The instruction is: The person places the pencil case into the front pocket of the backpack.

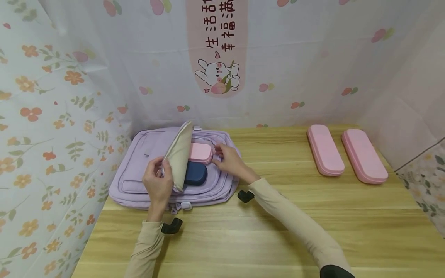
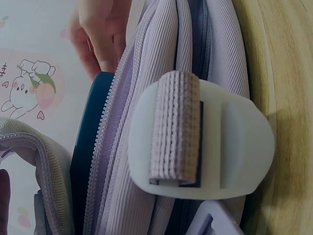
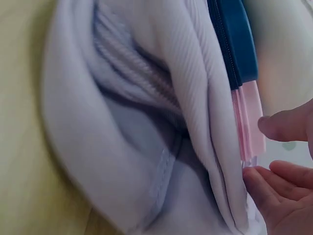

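Observation:
A lilac backpack [image 1: 139, 158] lies flat on the table with its front pocket unzipped. My left hand [image 1: 158, 181] pinches the edge of the pocket's cream-lined flap [image 1: 179, 158] and holds it raised. Inside the pocket, a pink hard case [image 1: 200, 152] lies beside a dark blue case [image 1: 196, 173], their left ends hidden behind the flap. At the pink case's right end is my right hand [image 1: 229, 159]. In the right wrist view, its thumb [image 3: 283, 125] is right at the pink case's outer face, and the other fingers [image 3: 269, 191] lie by the pocket rim.
Two more pink cases, one [image 1: 326, 150] left of the other [image 1: 364, 155], lie on the wooden table [image 1: 278, 239] at the right. A printed curtain [image 1: 295, 69] hangs behind the table, with floral cloth [image 1: 45, 135] along the left. A white buckle [image 1: 185, 205] sits at the backpack's near edge.

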The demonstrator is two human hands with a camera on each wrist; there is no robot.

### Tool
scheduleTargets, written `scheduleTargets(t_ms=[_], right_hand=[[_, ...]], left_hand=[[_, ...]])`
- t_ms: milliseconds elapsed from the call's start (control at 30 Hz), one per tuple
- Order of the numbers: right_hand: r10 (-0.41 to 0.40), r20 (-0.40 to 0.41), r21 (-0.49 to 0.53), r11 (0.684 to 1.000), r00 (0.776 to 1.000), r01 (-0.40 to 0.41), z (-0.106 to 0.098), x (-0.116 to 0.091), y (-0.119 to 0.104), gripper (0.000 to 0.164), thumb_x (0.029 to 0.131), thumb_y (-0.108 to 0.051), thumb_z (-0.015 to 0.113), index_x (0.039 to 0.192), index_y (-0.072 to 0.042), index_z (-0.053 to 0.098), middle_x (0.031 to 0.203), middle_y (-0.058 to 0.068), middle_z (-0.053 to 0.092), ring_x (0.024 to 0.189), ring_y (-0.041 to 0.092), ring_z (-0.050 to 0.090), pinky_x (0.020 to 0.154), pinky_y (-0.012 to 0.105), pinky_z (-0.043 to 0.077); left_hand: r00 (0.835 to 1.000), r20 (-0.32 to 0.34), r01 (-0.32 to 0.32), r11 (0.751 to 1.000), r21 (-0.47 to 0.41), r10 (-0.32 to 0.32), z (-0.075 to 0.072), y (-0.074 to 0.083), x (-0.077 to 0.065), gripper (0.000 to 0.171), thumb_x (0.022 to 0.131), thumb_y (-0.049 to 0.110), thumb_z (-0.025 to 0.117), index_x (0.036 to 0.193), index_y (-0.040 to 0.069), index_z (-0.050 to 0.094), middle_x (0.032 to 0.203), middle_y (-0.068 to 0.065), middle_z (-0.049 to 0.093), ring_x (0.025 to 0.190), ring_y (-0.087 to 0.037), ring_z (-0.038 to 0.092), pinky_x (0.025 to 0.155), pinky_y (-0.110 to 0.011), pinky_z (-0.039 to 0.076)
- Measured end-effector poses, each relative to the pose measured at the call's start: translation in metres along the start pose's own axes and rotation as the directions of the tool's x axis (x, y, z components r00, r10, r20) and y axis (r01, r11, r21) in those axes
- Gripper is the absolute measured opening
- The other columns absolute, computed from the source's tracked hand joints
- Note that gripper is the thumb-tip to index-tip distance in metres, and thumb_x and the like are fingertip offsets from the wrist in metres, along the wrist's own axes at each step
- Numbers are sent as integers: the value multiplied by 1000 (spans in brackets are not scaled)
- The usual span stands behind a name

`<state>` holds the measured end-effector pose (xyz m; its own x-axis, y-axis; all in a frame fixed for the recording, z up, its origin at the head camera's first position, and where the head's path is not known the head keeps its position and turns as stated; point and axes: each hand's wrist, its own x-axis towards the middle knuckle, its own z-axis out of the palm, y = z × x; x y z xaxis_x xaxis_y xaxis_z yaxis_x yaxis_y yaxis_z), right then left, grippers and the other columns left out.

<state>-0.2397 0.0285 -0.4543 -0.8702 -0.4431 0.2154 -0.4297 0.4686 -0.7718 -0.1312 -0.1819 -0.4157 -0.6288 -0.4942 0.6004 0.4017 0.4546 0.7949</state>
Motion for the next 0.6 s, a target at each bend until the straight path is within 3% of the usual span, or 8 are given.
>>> scheduleTargets(t_ms=[233,600], right_hand=[[-33,-14,-54,998,999,33,-20,-20,2,48,90,-6,69,132,12,54,128,28,64,116,37,64,103,44,52],[70,-61,-121,990,996,-77,-57,-55,21,58,94,-16,69,143,9,48,144,27,55,133,41,54,111,52,44]], left_hand=[[1000,-7,1,1000,-6,-1,1,-2,-2,15,89,-11,63,102,-18,66,87,-33,65,75,2,59,64,-5,45],[1000,-6,0,1000,-8,0,0,-4,-6,16,91,-9,62,103,-18,66,88,-33,65,75,-1,59,62,-6,43]])
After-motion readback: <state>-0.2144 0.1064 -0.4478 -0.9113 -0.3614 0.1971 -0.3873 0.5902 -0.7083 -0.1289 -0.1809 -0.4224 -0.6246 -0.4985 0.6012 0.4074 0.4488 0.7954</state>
